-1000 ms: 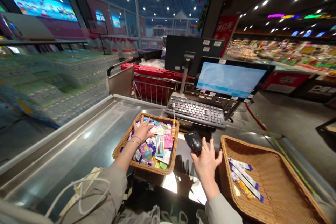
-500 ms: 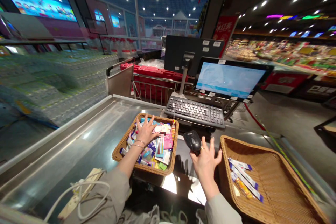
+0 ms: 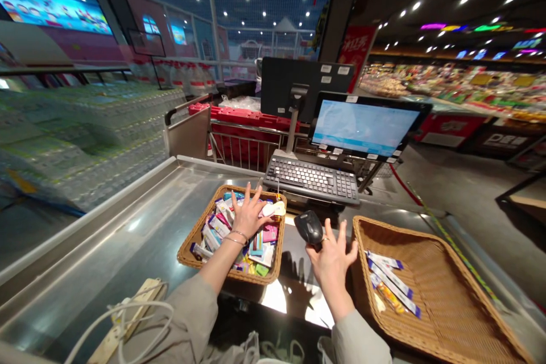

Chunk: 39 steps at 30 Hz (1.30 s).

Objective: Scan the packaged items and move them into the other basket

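My left hand (image 3: 246, 219) is over the wicker basket (image 3: 184, 256), which is full of small wrapped packets and sticks. Its thumb and index finger appear to pinch a small whitish item (image 3: 276, 209) near the basket's right rim, while the other fingers spread out. A black handheld barcode scanner (image 3: 309, 227) is in my right hand (image 3: 333, 261), gripped by thumb and index finger, its other fingers stretched away. To the right of that hand is a larger wicker basket (image 3: 443, 290). Several thin stick packets (image 3: 394, 281) lie at its left side.
Behind the baskets are a keyboard (image 3: 313, 177) and a lit monitor (image 3: 364, 125). A power strip (image 3: 128, 318) with a white cable lies on the metal counter (image 3: 149, 233) at lower left. Beyond the counter stands a cart with red crates (image 3: 243, 119).
My left hand has moved right across the basket, with the whitish item, which is now close to the right rim. My right hand keeps its grip on the scanner. The view has shifted slightly.
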### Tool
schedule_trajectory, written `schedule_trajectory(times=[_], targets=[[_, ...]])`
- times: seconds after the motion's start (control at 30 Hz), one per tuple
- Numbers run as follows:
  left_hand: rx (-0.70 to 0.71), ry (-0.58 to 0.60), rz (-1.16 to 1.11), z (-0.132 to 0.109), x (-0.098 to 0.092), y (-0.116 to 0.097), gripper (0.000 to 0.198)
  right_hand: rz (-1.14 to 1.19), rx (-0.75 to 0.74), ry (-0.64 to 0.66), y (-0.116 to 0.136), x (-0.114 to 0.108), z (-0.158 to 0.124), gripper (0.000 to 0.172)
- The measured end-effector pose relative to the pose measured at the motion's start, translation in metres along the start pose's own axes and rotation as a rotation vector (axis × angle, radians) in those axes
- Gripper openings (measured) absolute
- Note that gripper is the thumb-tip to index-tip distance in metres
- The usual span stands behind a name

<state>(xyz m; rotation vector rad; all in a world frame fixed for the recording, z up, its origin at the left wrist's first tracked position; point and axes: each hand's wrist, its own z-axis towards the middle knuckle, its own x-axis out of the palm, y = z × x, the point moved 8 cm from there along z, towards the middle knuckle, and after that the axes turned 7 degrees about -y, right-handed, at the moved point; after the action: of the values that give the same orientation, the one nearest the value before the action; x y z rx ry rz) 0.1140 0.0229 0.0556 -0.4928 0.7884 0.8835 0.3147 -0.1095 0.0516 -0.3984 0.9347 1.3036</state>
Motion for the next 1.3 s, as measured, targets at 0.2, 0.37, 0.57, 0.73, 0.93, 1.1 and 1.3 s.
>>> schedule_trajectory(times=[0.2,0.37,0.57,0.73,0.93,1.1,1.3], targets=[[0.005,-0.001,-0.046,0.007,0.003,-0.018,0.041,-0.005,0.010,0.004,-0.005,-0.002,0.000,0.030],[0.023,-0.001,-0.063,0.011,0.005,-0.031,0.045,-0.008,0.018,-0.005,-0.008,-0.006,0.001,0.028],[0.058,-0.013,-0.065,0.016,0.006,-0.045,0.044,-0.018,0.002,-0.012,-0.011,-0.009,0.000,0.029],[0.073,-0.026,-0.067,0.018,0.008,-0.052,0.044,-0.013,0.012,-0.002,-0.015,-0.009,0.000,0.028],[0.082,-0.023,-0.078,0.020,0.011,-0.058,0.042,-0.019,0.006,0.010,-0.016,-0.009,0.000,0.029],[0.078,-0.011,-0.092,0.021,0.012,-0.058,0.040,-0.034,-0.004,0.003,-0.017,-0.009,0.000,0.031],[0.076,-0.018,-0.088,0.022,0.013,-0.059,0.039,-0.026,-0.008,0.008,-0.017,-0.007,0.000,0.030]])
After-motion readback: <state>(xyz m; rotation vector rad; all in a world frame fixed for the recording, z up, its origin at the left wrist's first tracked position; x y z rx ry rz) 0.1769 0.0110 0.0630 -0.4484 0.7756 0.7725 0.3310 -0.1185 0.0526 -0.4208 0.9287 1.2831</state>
